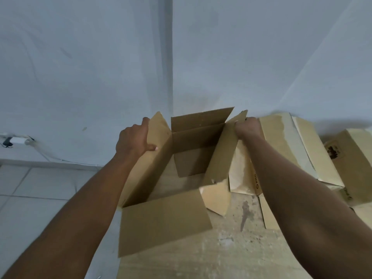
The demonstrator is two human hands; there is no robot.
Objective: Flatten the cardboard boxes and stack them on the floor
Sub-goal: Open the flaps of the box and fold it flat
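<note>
An open brown cardboard box (193, 146) stands in the middle of the view, with its flaps spread out. My left hand (134, 140) grips the top edge of its left side panel, thumb on the inner face. My right hand (248, 127) grips the top edge of the right side panel, whose flap is torn near its lower end. The near flap (163, 222) hangs outward towards me. Under the box lies a worn, flattened sheet of cardboard (221, 252).
More cardboard boxes (298, 148) are piled at the right, one with a dark printed label (335, 151). Pale walls meet in a corner (168, 57) behind the box. A white adapter and cable (16, 140) sit at the left wall above a tiled floor (30, 190).
</note>
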